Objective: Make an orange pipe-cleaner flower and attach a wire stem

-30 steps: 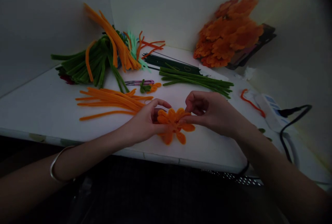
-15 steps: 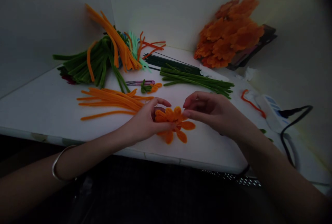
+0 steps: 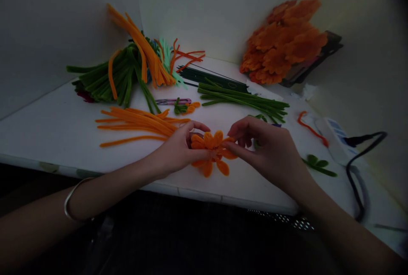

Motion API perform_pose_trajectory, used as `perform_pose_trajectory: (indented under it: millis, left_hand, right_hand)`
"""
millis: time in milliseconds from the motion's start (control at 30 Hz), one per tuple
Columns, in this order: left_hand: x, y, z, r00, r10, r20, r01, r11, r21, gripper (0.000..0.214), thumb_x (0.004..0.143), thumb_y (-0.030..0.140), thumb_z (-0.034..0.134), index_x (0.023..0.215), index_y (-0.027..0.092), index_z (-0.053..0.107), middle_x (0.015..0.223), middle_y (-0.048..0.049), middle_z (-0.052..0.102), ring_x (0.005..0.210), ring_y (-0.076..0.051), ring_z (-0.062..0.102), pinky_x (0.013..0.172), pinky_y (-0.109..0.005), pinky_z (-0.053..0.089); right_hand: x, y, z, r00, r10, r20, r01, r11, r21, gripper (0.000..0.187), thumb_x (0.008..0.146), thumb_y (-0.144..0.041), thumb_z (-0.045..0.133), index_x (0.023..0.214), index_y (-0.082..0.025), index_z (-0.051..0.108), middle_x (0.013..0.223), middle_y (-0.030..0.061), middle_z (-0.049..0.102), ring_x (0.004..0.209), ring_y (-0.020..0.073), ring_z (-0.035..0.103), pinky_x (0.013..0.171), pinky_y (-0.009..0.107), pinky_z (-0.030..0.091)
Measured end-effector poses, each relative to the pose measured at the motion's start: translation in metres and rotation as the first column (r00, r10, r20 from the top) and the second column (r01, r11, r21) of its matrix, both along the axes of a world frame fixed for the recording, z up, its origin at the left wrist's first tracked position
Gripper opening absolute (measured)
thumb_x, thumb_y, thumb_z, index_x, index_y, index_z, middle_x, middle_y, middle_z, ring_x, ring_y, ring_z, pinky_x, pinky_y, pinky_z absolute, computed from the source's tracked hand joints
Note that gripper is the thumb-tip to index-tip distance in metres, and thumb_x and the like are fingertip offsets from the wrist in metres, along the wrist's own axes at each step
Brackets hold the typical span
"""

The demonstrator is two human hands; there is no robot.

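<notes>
An orange pipe-cleaner flower [image 3: 208, 140] with several looped petals is held just above the front part of the white table. My left hand [image 3: 178, 145] is closed on its left side, the thumb lying across the middle. On the other side, my right hand [image 3: 266, 147] pinches a petal at the upper right between thumb and fingertips. Left of the flower lies a loose bundle of orange pipe cleaners [image 3: 137, 123], partly behind my left hand. Beyond the hands are pink-handled scissors [image 3: 175, 101] and a small green and orange looped piece [image 3: 186, 107].
Green pipe cleaners [image 3: 245, 100] and dark green stems [image 3: 210, 78] lie farther back. A pile of green and orange pipe cleaners [image 3: 108, 77] stands at back left. Finished orange flowers [image 3: 283, 45] fill a holder at back right. A power strip [image 3: 338, 137] with a black cable sits right.
My right hand has turned and its fingers have closed on the flower's upper right petal. A green leaf piece on the right is now uncovered. My left hand keeps its hold.
</notes>
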State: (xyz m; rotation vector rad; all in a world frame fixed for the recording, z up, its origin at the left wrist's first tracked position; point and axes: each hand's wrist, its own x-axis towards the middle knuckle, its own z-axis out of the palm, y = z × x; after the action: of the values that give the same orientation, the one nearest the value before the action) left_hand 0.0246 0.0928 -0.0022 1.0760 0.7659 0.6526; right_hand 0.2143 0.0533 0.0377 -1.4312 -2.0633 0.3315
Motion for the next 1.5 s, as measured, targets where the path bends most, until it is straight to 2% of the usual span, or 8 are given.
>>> perform_pose_trajectory:
  millis: [200,400,533,633,800,1133,1367,1500]
  left_hand:
    - [0.0,0.0,0.002,1.0,0.007,-0.009,-0.008,1.0,-0.011,0.043,0.07,0.004,0.072,0.101,0.017,0.047,0.077,-0.0002,0.071,0.069,-0.013,0.069,0.067,-0.024,0.052]
    - [0.0,0.001,-0.002,0.999,0.038,0.024,-0.036,0.998,-0.055,0.048,0.065,0.01,0.078,0.102,0.019,0.048,0.081,-0.001,0.073,0.072,-0.015,0.071,0.069,-0.026,0.052]
    - [0.0,0.001,-0.002,0.998,0.019,0.053,-0.015,0.998,-0.068,0.049,0.066,0.012,0.079,0.101,0.019,0.047,0.08,-0.0009,0.073,0.074,-0.016,0.071,0.07,-0.026,0.052]
    - [-0.001,0.001,-0.001,0.999,-0.005,0.033,0.005,1.0,0.008,0.046,0.069,0.009,0.075,0.103,0.019,0.046,0.08,-0.0006,0.072,0.075,-0.015,0.071,0.07,-0.026,0.053]
    - [-0.002,0.0,0.0,1.0,-0.026,-0.003,0.026,0.993,0.117,0.047,0.071,0.01,0.074,0.107,0.018,0.045,0.081,-0.0004,0.07,0.075,-0.015,0.069,0.067,-0.024,0.052]
    - [-0.002,-0.002,-0.001,0.999,-0.024,0.027,0.02,0.993,0.118,0.046,0.068,0.012,0.075,0.103,0.019,0.046,0.076,0.0019,0.067,0.072,-0.014,0.067,0.065,-0.024,0.051]
    - [-0.001,0.0,0.0,0.999,-0.015,0.044,0.013,0.998,0.055,0.046,0.068,0.009,0.074,0.102,0.019,0.045,0.079,0.0007,0.069,0.074,-0.013,0.068,0.07,-0.025,0.052]
    - [-0.002,0.0,-0.001,0.998,-0.064,0.027,0.062,0.994,0.088,0.043,0.069,0.011,0.074,0.1,0.018,0.045,0.083,0.0009,0.066,0.075,-0.012,0.066,0.069,-0.024,0.05]
  right_hand:
    - [-0.001,-0.001,-0.005,0.999,-0.004,0.042,0.001,0.998,0.064,0.016,0.078,-0.016,0.071,0.082,-0.021,0.056,0.07,-0.0035,0.059,0.055,0.0088,0.05,0.051,0.023,0.039]
    - [0.008,0.002,0.0,0.989,-0.016,-0.146,-0.005,0.991,-0.136,0.019,0.086,-0.034,0.066,0.097,-0.02,0.06,0.083,0.0012,0.068,0.069,0.0127,0.062,0.06,0.025,0.048]
    - [0.01,0.003,0.007,0.991,-0.001,-0.133,-0.021,0.986,-0.164,0.021,0.089,-0.038,0.061,0.103,-0.022,0.063,0.099,0.0022,0.069,0.082,0.0134,0.064,0.065,0.024,0.05]
    - [0.005,0.006,0.007,0.987,0.056,-0.152,-0.085,0.977,-0.193,0.022,0.087,-0.037,0.063,0.104,-0.022,0.063,0.095,0.0011,0.07,0.079,0.0125,0.063,0.064,0.024,0.049]
    - [-0.005,0.01,0.003,0.981,0.059,-0.187,-0.104,0.964,-0.243,0.012,0.087,-0.03,0.061,0.086,-0.019,0.064,0.078,-0.0005,0.067,0.067,0.0108,0.058,0.058,0.023,0.044]
    - [-0.003,0.012,-0.004,0.963,0.01,-0.269,-0.095,0.947,-0.305,0.017,0.086,-0.035,0.062,0.082,-0.019,0.063,0.078,0.0018,0.066,0.068,0.0138,0.059,0.061,0.027,0.046]
    - [0.005,0.013,0.008,0.975,-0.047,-0.218,0.005,0.982,-0.189,0.02,0.09,-0.04,0.055,0.091,-0.02,0.062,0.082,0.003,0.067,0.07,0.0148,0.062,0.06,0.026,0.048]
    - [0.015,0.04,0.014,0.993,-0.107,-0.044,0.105,0.994,-0.039,0.013,0.087,-0.018,0.046,0.086,-0.021,0.058,0.076,0.0027,0.064,0.069,0.0166,0.059,0.062,0.029,0.045]
